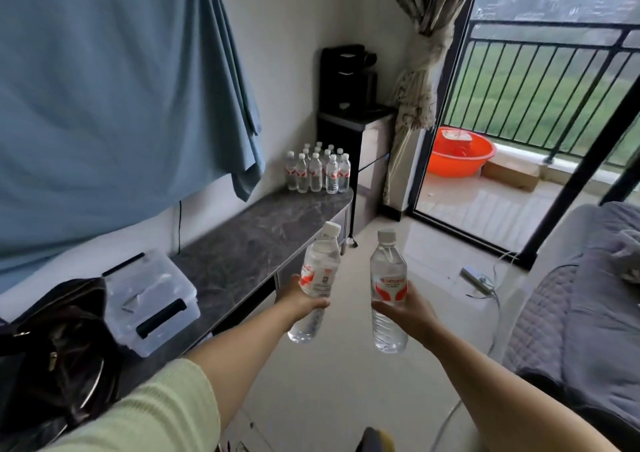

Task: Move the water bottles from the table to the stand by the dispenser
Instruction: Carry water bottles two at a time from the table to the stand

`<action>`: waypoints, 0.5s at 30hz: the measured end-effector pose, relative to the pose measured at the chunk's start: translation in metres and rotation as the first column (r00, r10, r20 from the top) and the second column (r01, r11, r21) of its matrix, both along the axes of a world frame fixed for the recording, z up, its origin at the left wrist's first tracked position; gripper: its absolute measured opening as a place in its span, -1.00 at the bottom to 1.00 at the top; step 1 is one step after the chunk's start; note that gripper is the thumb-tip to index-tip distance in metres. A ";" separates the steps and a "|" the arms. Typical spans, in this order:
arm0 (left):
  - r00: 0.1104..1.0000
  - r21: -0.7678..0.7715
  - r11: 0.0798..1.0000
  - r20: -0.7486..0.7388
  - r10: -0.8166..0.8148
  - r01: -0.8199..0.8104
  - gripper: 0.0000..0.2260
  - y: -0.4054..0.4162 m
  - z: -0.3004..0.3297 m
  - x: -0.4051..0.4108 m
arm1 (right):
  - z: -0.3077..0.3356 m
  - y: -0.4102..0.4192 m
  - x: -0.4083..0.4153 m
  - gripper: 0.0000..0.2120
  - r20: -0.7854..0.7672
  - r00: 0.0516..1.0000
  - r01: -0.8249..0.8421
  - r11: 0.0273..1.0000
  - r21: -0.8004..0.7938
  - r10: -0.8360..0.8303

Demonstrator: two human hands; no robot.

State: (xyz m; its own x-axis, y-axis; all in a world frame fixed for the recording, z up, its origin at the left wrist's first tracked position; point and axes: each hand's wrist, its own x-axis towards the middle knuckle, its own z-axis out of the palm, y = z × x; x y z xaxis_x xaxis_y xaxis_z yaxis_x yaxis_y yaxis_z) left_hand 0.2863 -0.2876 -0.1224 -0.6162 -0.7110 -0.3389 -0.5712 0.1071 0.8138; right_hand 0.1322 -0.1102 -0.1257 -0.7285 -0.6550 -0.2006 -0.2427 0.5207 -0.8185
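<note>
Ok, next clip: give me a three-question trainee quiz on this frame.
1. True or false: each hand holds one bottle.
2. Where does the cluster of bottles stand? A) on the floor B) at the stand's far end C) in the orange basin
3. Fill in: the bottle caps are ____.

Key: 1 true: left hand holds the left bottle, right hand holds the right bottle. 2 B. 3 white.

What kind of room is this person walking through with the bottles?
Probably a living room in a high-rise flat: a long marble-topped stand along the wall, a black water dispenser in the corner, and a railed balcony overlooking greenery.
</note>
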 end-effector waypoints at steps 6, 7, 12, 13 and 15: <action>0.996 0.089 0.996 -0.090 0.022 -0.014 -0.78 -0.041 0.012 -0.115 | 0.007 -0.043 -0.122 -0.44 0.000 0.999 -0.048 0.999 0.009 0.048; 0.995 0.097 0.995 -0.096 0.017 -0.008 -0.78 -0.047 0.015 -0.133 | 0.012 -0.048 -0.142 -0.44 0.000 0.999 -0.054 0.999 0.011 0.054; 0.992 0.102 0.994 -0.115 0.046 -0.034 -0.80 -0.063 0.019 -0.224 | 0.030 -0.068 -0.247 -0.48 -0.009 0.999 -0.050 0.999 -0.006 0.050; 0.994 0.101 0.995 -0.100 0.033 -0.023 -0.81 -0.064 0.017 -0.232 | 0.030 -0.070 -0.256 -0.49 -0.007 0.999 -0.047 0.999 -0.013 0.047; 0.997 0.065 0.998 -0.075 0.008 -0.003 -0.78 -0.072 0.013 -0.253 | 0.029 -0.079 -0.277 -0.50 -0.005 0.999 -0.037 0.999 -0.011 0.037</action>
